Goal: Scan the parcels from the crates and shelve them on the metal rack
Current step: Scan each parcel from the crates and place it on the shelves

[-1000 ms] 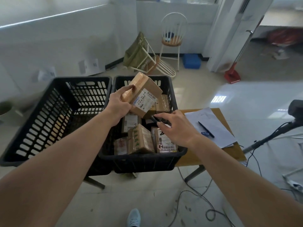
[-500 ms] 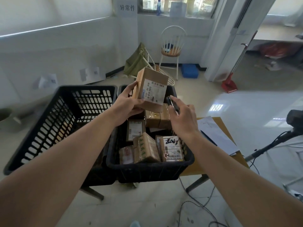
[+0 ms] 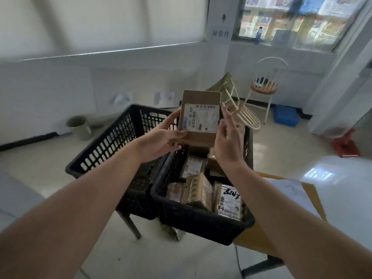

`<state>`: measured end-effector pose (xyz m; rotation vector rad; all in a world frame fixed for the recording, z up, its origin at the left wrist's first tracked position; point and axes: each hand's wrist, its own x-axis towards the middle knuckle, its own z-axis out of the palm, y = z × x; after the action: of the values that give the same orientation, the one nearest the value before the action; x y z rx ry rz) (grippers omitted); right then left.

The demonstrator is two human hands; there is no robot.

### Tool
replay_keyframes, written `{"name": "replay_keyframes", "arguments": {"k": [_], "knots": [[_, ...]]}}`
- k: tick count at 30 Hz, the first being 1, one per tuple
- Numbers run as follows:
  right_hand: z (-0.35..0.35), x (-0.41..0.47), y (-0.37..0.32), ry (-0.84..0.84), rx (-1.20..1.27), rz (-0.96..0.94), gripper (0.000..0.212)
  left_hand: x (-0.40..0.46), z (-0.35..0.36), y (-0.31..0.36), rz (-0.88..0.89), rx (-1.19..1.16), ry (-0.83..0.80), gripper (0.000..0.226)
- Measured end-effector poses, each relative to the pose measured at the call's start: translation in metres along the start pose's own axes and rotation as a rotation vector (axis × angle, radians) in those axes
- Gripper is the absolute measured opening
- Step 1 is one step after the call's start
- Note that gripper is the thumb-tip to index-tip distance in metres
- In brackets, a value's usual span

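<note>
Left hand [image 3: 161, 140] grips the parcel [image 3: 199, 119] from its left edge and underside, label up, above the right crate [image 3: 201, 220]; right hand [image 3: 228, 146] pinches its right edge.

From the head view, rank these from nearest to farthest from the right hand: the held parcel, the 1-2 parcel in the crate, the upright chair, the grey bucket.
1. Held parcel: touching the right hand, lifted above the crate.
2. 1-2 parcel: below the hand, at the crate's near right corner.
3. Upright chair: back right, by the wall.
4. Grey bucket: far left, on the floor by the wall.
</note>
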<state>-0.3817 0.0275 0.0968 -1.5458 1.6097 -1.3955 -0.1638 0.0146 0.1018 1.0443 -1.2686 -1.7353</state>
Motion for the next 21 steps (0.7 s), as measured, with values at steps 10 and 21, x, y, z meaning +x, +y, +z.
{"name": "replay_keyframes", "arguments": {"k": [10, 21], "knots": [[0.026, -0.053, -0.042, -0.408, 0.252, -0.127, 0.046, -0.136, 0.022, -0.011, 0.165, 0.105, 0.543, 0.078], [0.081, -0.183, -0.125, -0.783, 0.483, -0.207, 0.045, -0.329, 0.026, -0.026, 0.283, 0.327, 1.03, 0.087]]}}
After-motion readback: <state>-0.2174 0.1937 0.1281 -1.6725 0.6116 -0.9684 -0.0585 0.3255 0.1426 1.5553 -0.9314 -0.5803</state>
